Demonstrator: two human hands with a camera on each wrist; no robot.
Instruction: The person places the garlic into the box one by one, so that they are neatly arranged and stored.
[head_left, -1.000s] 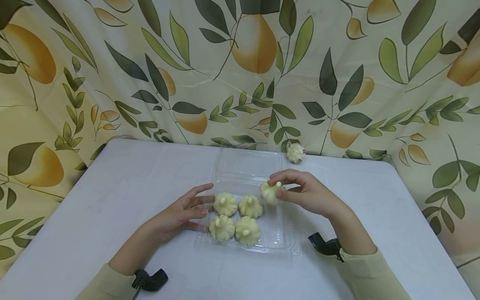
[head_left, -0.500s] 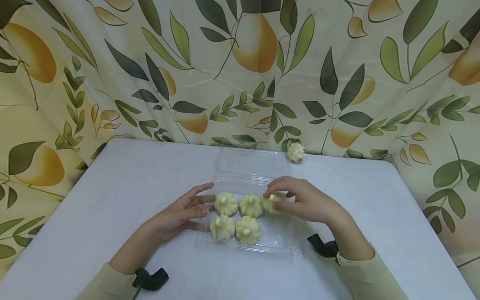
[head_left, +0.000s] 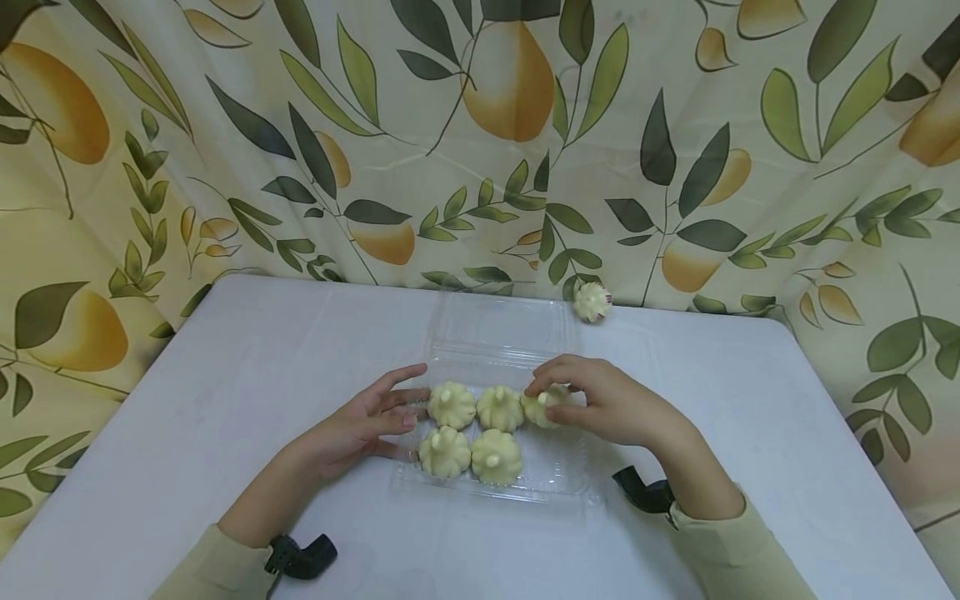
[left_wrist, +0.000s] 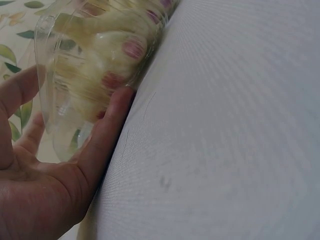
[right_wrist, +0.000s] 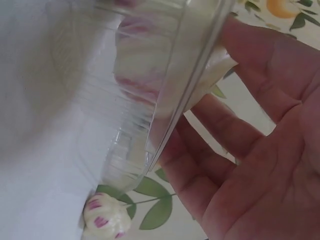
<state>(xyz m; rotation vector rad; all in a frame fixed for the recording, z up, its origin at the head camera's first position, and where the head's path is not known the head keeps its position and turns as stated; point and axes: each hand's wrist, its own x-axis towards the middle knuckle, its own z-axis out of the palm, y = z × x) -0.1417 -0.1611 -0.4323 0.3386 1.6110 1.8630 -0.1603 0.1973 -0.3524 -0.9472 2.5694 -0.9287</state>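
A clear plastic clamshell box [head_left: 551, 471] lies with its lid back on the white table. Several cream garlic bulbs [head_left: 497, 457] stand in its left part, stems up; purple patches show low on them in the left wrist view. My right hand [head_left: 611, 400] pinches another garlic bulb [head_left: 542, 408] between thumb and fingers, at the back right of the box, beside the back-row bulbs. Its underside is seen through the box wall in the right wrist view. My left hand [head_left: 356, 425] rests against the box's left side, fingers extended and spread.
The lid [head_left: 502, 325] lies toward the back edge of the table. One more garlic bulb [head_left: 592, 302] sits beyond it at the back edge, near the patterned cloth [head_left: 510, 167]. White table surface [head_left: 300, 350] surrounds the box.
My right hand has lowered the garlic bulb into the back right of the box, toward me, and then stayed almost still. The left hand has kept its place.
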